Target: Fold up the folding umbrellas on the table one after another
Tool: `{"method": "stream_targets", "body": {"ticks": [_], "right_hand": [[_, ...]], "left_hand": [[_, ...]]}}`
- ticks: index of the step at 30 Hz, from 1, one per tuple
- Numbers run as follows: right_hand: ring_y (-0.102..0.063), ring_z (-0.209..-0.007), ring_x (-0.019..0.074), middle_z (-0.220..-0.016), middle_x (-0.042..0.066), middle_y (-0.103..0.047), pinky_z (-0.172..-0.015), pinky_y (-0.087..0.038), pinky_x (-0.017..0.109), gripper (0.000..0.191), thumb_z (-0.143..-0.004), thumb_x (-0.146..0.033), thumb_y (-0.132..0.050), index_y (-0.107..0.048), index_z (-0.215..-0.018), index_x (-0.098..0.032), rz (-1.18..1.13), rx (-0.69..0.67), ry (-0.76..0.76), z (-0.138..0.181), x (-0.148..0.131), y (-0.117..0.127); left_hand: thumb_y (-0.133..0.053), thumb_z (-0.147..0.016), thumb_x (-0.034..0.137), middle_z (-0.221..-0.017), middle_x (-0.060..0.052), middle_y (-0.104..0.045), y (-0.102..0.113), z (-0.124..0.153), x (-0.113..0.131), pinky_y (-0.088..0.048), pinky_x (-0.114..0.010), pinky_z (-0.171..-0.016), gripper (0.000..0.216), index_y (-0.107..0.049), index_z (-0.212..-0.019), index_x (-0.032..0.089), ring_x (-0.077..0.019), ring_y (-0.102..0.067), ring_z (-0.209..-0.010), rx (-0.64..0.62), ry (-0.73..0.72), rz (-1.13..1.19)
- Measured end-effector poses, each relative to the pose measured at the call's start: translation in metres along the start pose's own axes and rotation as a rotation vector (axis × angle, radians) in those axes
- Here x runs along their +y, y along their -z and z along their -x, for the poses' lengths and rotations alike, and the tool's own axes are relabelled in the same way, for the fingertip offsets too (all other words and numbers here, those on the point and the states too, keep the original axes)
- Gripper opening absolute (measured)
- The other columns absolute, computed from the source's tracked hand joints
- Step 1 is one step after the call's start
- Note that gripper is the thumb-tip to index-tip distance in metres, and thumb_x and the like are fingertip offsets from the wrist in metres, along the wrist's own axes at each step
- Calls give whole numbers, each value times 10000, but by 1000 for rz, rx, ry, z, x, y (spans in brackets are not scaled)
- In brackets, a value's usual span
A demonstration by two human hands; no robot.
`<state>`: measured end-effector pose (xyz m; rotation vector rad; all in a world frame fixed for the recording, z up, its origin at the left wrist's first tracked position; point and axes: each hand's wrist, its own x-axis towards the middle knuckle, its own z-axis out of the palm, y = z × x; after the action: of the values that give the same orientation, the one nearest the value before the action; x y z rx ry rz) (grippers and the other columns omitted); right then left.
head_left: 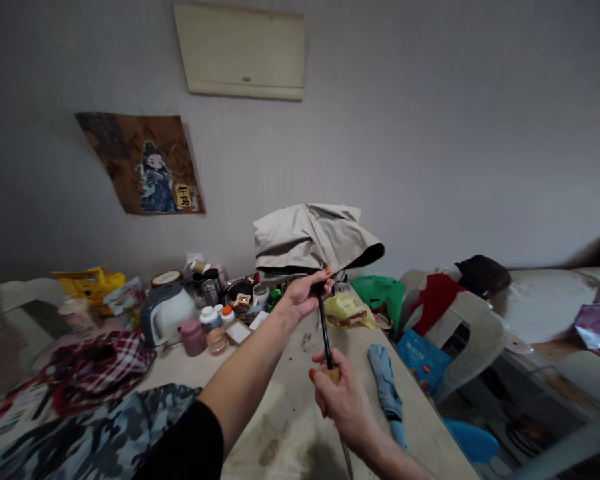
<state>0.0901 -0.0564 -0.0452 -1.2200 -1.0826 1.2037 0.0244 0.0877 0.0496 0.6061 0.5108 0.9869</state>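
Note:
A beige umbrella (307,233) with a dark underside is held up above the table, its canopy partly spread and drooping in folds. My left hand (305,293) is closed round the upper part of the black shaft (325,333), just under the canopy. Lower down, my right hand (340,390) grips the umbrella's light-brown handle. A folded blue umbrella (384,383) lies on the table to the right of my right hand.
On the table (290,413), a kettle (170,313), a pink jar (193,337) and several bottles stand left. A yellow bag (347,311) and a green bag (380,293) lie at the back right. A chair (473,327) stands right; camouflage cloth (95,427) lies front left.

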Motion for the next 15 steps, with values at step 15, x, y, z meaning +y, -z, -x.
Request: {"method": "stream_targets", "body": {"ticks": [15], "right_hand": [[-310,-329,29,-464,-137,-375,-343,-243,138,332,-725,-357,-649,-398,-894,-222,-298,-167,237,-8,-48,48]], "left_hand": [[-569,-885,257,-783,-106,-730,-46,26,-25,-538,-286,-686,163,-613,-967,123,-193,-704,-738,-280,-141,-91]]}}
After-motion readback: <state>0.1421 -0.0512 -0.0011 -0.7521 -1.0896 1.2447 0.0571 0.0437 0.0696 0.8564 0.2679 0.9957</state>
